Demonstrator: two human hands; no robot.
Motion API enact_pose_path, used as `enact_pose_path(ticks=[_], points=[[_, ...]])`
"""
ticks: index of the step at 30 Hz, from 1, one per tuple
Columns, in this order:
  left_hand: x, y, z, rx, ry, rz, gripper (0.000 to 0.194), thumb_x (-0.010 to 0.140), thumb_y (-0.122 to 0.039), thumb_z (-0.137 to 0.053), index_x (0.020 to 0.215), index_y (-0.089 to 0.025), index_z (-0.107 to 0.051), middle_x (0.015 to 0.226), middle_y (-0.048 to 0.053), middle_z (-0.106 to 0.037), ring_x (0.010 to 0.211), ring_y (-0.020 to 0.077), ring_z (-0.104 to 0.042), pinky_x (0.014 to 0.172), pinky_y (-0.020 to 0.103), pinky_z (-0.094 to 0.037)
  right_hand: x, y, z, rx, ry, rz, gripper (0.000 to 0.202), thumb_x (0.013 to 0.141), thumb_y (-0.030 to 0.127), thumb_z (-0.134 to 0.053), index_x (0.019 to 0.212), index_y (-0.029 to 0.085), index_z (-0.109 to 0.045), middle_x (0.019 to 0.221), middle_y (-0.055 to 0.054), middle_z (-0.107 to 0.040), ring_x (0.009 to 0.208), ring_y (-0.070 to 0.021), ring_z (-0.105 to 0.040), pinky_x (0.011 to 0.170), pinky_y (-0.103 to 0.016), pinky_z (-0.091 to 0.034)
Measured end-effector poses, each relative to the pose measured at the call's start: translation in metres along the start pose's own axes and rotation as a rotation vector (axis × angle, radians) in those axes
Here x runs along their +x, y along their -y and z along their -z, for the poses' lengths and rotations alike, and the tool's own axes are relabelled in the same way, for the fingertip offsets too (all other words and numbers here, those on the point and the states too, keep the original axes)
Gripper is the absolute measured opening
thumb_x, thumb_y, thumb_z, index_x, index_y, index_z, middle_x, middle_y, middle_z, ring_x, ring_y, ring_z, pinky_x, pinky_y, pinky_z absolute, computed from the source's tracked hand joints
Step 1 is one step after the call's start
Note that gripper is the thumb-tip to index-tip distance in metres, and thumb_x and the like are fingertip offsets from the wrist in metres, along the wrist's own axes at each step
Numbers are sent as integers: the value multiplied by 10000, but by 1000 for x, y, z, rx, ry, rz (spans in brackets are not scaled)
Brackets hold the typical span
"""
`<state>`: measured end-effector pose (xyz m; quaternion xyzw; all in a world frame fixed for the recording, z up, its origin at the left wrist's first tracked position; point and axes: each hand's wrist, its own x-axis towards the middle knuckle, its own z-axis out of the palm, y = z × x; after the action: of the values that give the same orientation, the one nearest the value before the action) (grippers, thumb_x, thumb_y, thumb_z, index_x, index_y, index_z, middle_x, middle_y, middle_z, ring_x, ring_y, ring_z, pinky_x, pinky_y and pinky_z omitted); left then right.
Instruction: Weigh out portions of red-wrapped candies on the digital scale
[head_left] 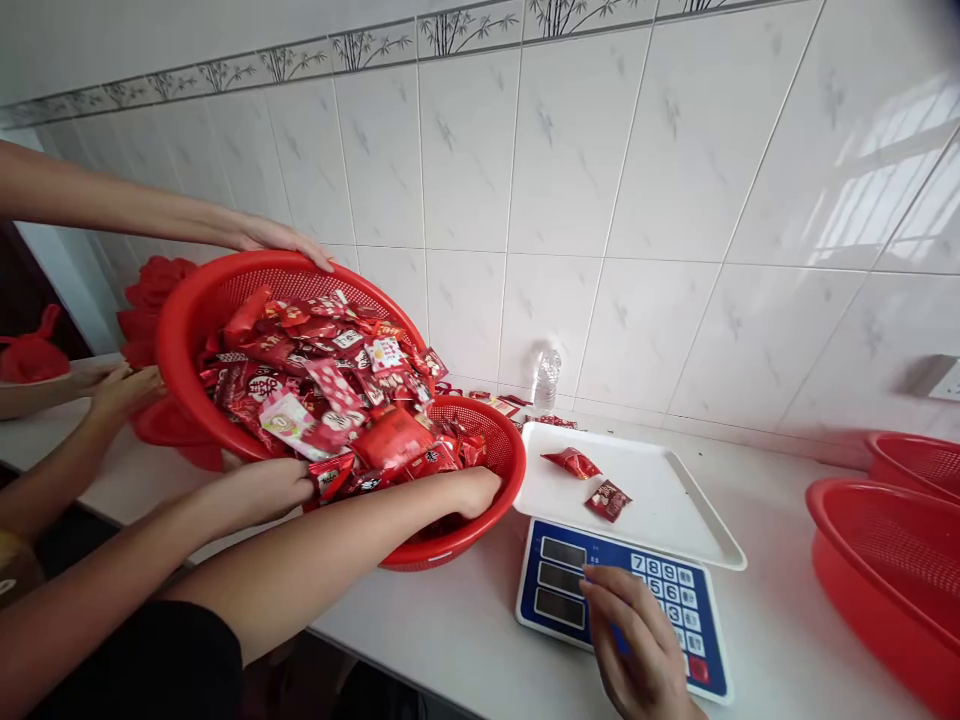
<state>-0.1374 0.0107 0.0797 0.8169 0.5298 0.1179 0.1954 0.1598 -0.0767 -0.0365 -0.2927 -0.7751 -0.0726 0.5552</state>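
Note:
My left hand (478, 490) reaches down into a red plastic colander (514, 465) holding red-wrapped sweets; its fingers are hidden inside. Over the keypad of a blue and white electronic scale (559, 620) is my right hand (637, 640), its fingertips drawn together in a loose pinch with nothing visible between them. Above the colander's left side, another person's hands tilt a larger red colander (176, 320) full of wrapped sweets (330, 360) towards it. On the scale's white tray (660, 500) lie a shiny red packet (574, 462) and a dark red packet (608, 500).
A clear plastic bottle (547, 380) stands against the tiled wall, near scattered red packets. Red colanders (862, 560) sit at the right of the white counter (780, 630). At the far left are another person's hands (124, 390) and more red plastic containers (34, 355).

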Motion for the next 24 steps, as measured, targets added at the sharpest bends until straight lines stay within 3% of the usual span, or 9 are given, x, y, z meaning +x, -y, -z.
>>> enact_pose_path(ticks=[3,6,14,20,24], points=[[48,-30,-26,52,84,30,205,723,-284,-635,910,-212,-677,899,77,-717,831,249,-646,719,311,-481,-2,0,-3,34,4,11,407,818,14,-500,1163,214,-580,988,-99,-670,904,-215,-673,705,-316,-578],[66,-36,-30,116,112,-2,202,754,-193,-568,929,-212,-668,955,67,-715,834,236,-653,708,297,-483,-7,-2,-6,68,34,-8,400,822,24,-502,1162,219,-582,987,-98,-671,902,-216,-675,700,-313,-580],[70,-35,-31,152,-50,-76,146,827,-186,-493,831,-210,-636,852,20,-702,751,181,-635,654,259,-455,-16,-4,-7,125,59,-100,356,839,24,-488,1125,215,-578,992,-102,-655,898,-203,-669,692,-290,-574],[53,-49,-19,251,-118,-264,204,890,-213,-462,1001,-234,-632,1025,28,-666,949,205,-605,834,302,-455,-14,-3,-5,145,-1,-153,327,846,32,-482,1091,222,-585,974,-97,-653,885,-203,-671,686,-291,-570],[44,-45,-4,352,-206,-335,261,912,-223,-463,1129,-228,-609,1246,61,-565,1203,231,-465,1038,352,-344,-12,-2,-3,160,-15,-169,320,844,29,-485,1076,220,-595,960,-93,-655,884,-203,-670,688,-286,-568]])
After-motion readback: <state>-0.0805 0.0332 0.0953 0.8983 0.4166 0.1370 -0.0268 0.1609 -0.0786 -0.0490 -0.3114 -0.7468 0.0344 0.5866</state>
